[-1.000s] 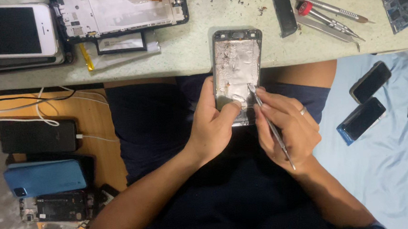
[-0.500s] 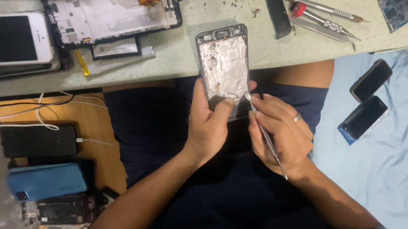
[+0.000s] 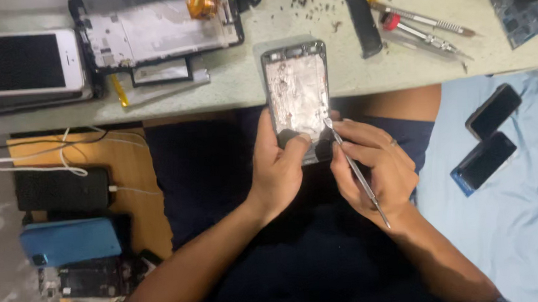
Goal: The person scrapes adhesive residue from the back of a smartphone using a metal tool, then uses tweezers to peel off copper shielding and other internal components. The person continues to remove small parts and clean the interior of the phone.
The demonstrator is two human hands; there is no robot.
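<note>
Honestly, I'd worry the thin metal pry tool [image 3: 358, 175] pinched in my right hand [image 3: 375, 175] skids across the gutted phone frame [image 3: 297, 92] my left hand [image 3: 280, 172] clamps just beside it.

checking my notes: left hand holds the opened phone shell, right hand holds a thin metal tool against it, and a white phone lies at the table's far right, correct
Not quite. The head view shows the white phone at the table's far left. The rest holds: left hand grips the phone shell, right hand holds the metal tool.
</note>
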